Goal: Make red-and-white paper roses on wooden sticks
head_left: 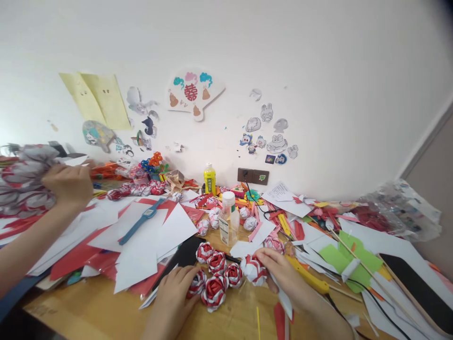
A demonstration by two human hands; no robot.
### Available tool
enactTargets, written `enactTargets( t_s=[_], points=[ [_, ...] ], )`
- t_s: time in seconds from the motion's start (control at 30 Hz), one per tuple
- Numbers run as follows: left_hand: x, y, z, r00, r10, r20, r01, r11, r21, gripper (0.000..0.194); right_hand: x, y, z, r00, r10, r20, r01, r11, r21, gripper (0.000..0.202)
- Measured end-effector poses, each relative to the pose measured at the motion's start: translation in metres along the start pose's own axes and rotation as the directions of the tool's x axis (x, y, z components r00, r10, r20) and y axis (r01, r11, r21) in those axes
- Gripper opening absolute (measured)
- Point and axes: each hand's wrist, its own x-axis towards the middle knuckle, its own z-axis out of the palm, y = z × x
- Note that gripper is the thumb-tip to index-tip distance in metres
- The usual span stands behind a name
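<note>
Several red-and-white paper roses [214,290] lie clustered on the wooden table in front of me. At the left side of this cluster, my left hand [175,297] has its fingers curled round a paper rose [197,283], with the fingertips partly hidden behind it. My right hand [286,271] pinches another paper rose [253,270] at the cluster's right side. A white paper strip [284,297] hangs below that hand. Beside my right forearm lies a yellow glue gun [307,276] with a black cord.
Another person's hand [69,184] grips a bundle of paper roses [26,182] at far left. A clear bottle [229,222] and a yellow bottle [209,179] stand behind the cluster. White paper sheets [141,255], a blue watch [143,219] and a phone [417,288] lie around.
</note>
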Motion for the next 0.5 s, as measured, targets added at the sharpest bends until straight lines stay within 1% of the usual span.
enactTargets(
  t_s=[0.07,0.13,0.2,0.23,0.27,0.3,0.33,0.4,0.47,0.5],
  points=[
    [0.003,-0.003,-0.001,0.999,0.004,-0.054,-0.007,0.999,-0.043,0.031,0.005,-0.004,0.013,1.000,-0.009,0.019,0.009,1.000,-0.006,0.037],
    [0.009,-0.010,-0.007,0.987,-0.022,-0.161,0.008,0.996,-0.087,0.033,0.013,-0.008,0.030,0.999,-0.020,0.039,0.022,0.999,-0.045,0.034],
    [0.014,-0.018,-0.016,0.961,-0.098,-0.260,0.065,0.989,-0.131,0.040,0.024,-0.010,0.047,0.998,-0.036,0.057,0.040,0.997,-0.064,0.028],
    [0.017,-0.020,-0.020,0.944,-0.139,-0.301,0.094,0.983,-0.159,0.044,0.031,-0.009,0.056,0.997,-0.009,0.071,0.014,0.997,-0.072,0.025],
    [0.018,-0.020,-0.023,0.931,-0.179,-0.317,0.124,0.975,-0.186,0.047,0.038,-0.009,0.063,0.997,-0.002,0.074,0.010,0.994,-0.109,0.024],
    [0.019,-0.017,-0.025,0.924,-0.209,-0.321,0.145,0.966,-0.213,0.050,0.045,-0.007,0.070,0.998,-0.040,0.055,0.049,0.983,-0.178,0.021],
    [0.019,-0.013,-0.025,0.924,-0.221,-0.313,0.149,0.960,-0.237,0.051,0.052,-0.006,0.075,0.993,-0.115,0.041,0.122,0.955,-0.269,0.017],
    [0.016,-0.002,-0.018,0.942,-0.188,-0.279,0.119,0.962,-0.244,0.046,0.062,-0.004,0.082,0.984,-0.178,0.017,0.166,0.876,-0.454,0.012],
    [0.009,0.009,-0.008,0.956,-0.150,-0.250,0.094,0.970,-0.222,0.040,0.068,-0.003,0.084,0.981,-0.195,-0.012,0.152,0.802,-0.578,0.011],
    [0.005,0.013,-0.002,0.951,-0.135,-0.278,0.079,0.976,-0.204,0.038,0.068,-0.003,0.083,0.980,-0.197,-0.021,0.144,0.778,-0.612,0.012]
  ],
)
